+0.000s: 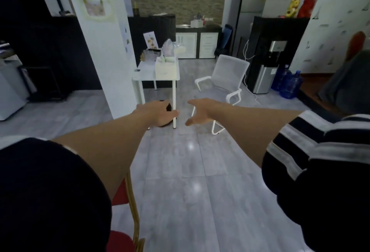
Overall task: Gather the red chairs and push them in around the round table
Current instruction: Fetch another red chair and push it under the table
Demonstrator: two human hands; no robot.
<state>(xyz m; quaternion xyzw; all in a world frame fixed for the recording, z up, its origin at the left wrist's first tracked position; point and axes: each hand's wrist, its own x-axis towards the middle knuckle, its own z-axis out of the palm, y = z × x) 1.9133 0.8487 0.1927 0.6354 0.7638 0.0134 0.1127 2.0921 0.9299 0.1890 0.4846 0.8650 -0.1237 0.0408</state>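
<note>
Both my arms reach forward over the grey tiled floor. My left hand [160, 114] hangs with its fingers loosely curled and holds nothing. My right hand [200, 111] is open with fingers spread, also holding nothing. Part of a red chair [122, 193] with a gold metal frame shows at the lower left, just below my left forearm; its red seat pad peeks out at the bottom edge. Neither hand touches it. The round table is not in view.
A white rectangular table [140, 73] with boxes and bags stands ahead by a white pillar [104, 51]. A white mesh chair [226, 79] sits to its right. Further right are a water dispenser [266, 71] and blue bottles [288, 83]. A dark object [169, 108] lies under the table.
</note>
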